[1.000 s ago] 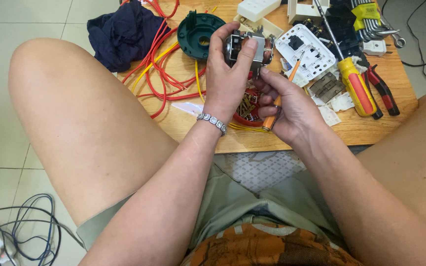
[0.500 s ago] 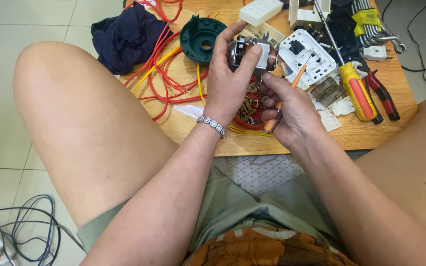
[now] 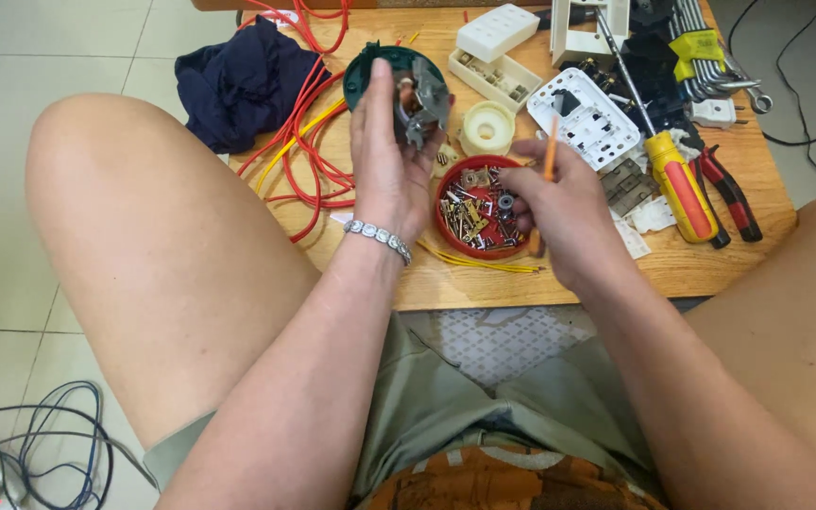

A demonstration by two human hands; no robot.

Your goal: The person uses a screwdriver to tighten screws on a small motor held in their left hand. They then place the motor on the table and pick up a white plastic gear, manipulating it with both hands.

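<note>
Holding a small metal mechanism (image 3: 419, 102) above the red parts dish (image 3: 446, 222), the left hand (image 3: 391, 161) grips it; the right hand (image 3: 559, 203) pinches an orange-handled tool (image 3: 551, 146) beside the dish; disassembly looks partway, loose parts filling it.

On the low wooden table (image 3: 710, 274) I see a dark blue cloth (image 3: 238, 80) bunched at the far left corner, with red wires (image 3: 309, 142) looping beside it and a yellow wire (image 3: 479, 262) lying near the front edge. A dark green round housing (image 3: 370, 66) sits behind them. Further right I make out a cream round plastic part (image 3: 488, 127), a cream terminal block (image 3: 495, 77) and a white switch plate (image 3: 583, 118). An orange-handled screwdriver (image 3: 677, 184) lies just beside red-handled pliers (image 3: 729, 194). A set of hex keys in a yellow holder (image 3: 701, 47) rests at the far right corner. On the tiled floor (image 3: 49, 47) at lower left I see blue and grey cables (image 3: 44, 430).
</note>
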